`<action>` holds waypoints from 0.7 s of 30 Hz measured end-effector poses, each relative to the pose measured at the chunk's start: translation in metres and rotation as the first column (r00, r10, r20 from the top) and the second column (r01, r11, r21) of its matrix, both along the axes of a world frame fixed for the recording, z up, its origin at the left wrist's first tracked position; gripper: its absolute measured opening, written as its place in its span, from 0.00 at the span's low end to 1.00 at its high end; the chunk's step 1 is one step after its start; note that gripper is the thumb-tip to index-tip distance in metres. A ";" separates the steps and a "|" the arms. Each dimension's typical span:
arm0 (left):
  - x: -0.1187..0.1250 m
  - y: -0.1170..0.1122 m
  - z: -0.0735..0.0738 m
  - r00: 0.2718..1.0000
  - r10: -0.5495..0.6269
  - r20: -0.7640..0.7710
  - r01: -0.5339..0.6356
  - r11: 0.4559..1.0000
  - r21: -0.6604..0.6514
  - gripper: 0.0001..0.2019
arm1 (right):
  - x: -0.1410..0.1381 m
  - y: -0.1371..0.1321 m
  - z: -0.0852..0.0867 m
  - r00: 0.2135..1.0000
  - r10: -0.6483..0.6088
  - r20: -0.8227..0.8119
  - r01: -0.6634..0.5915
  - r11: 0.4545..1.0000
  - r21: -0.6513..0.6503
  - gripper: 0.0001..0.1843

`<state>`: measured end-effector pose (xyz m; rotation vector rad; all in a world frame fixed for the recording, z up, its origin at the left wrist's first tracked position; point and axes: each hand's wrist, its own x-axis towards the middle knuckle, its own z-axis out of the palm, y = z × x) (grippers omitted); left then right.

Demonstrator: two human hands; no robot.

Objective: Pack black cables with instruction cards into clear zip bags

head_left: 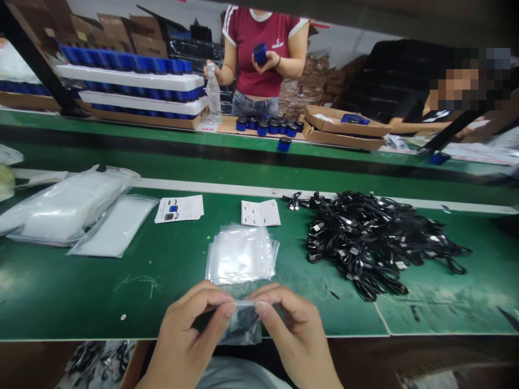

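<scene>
The left hand [190, 327], at bottom centre of the frame, is curled with its fingers close together, its thumb and forefinger pinching the top edge of a small clear zip bag [240, 324]. The right hand [292, 329] pinches the same edge just beside it, and the two thumbs nearly meet. Both hands are closed on the plastic, not spread. The bag's top edge runs left to right, and its body hangs down toward the wearer, over the near edge of the green table [60, 292]. A dark bundle [239, 324] shows through the plastic, too blurred to name.

Across the table, from the left, lie bulging clear plastic bags [68, 208] and a flatter bag [115, 226]. Next come a printed card [179, 209], a stack of clear zip bags [240, 255] directly ahead of the hands, and a white card [260, 213] just behind that stack. A heap of black cables [373, 243] with small white tags fills the right side.

Beyond, at upper left, white foam trays [130, 81] carry rows of blue jars. At top centre, a person in a maroon T-shirt [259, 38] holds a spray bottle [213, 89] and a blue jar [260, 54]. To the right are an open cardboard box [344, 127] and a person in black [397, 81].
</scene>
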<state>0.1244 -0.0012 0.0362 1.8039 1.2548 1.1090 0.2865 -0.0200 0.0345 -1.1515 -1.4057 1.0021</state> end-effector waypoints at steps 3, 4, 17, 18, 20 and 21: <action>-0.002 0.001 -0.002 0.994 -0.103 -0.021 0.103 0.995 -0.014 0.05 | -0.001 -0.001 -0.001 0.998 -0.015 0.064 0.007 0.993 0.118 0.07; -0.002 0.000 -0.003 0.993 -0.113 -0.020 0.113 0.993 -0.019 0.05 | -0.003 -0.002 -0.002 0.996 -0.022 0.092 0.008 0.988 0.156 0.07; -0.129 -0.034 0.013 0.927 0.058 -0.370 -0.189 0.925 -0.329 0.10 | -0.018 0.016 -0.035 0.746 -0.055 0.664 -0.227 0.916 0.331 0.22; -0.153 -0.040 0.015 0.898 0.091 -0.431 -0.256 0.905 -0.341 0.09 | -0.018 0.022 -0.040 0.683 -0.130 0.719 -0.231 0.895 0.381 0.25; -0.195 -0.051 0.016 0.832 0.168 -0.530 -0.388 0.858 -0.337 0.07 | -0.016 0.031 -0.050 0.567 -0.230 0.791 -0.251 0.866 0.432 0.28; -0.210 -0.056 0.016 0.794 0.248 -0.554 -0.471 0.828 -0.304 0.07 | -0.015 0.034 -0.054 0.526 -0.255 0.811 -0.263 0.858 0.440 0.28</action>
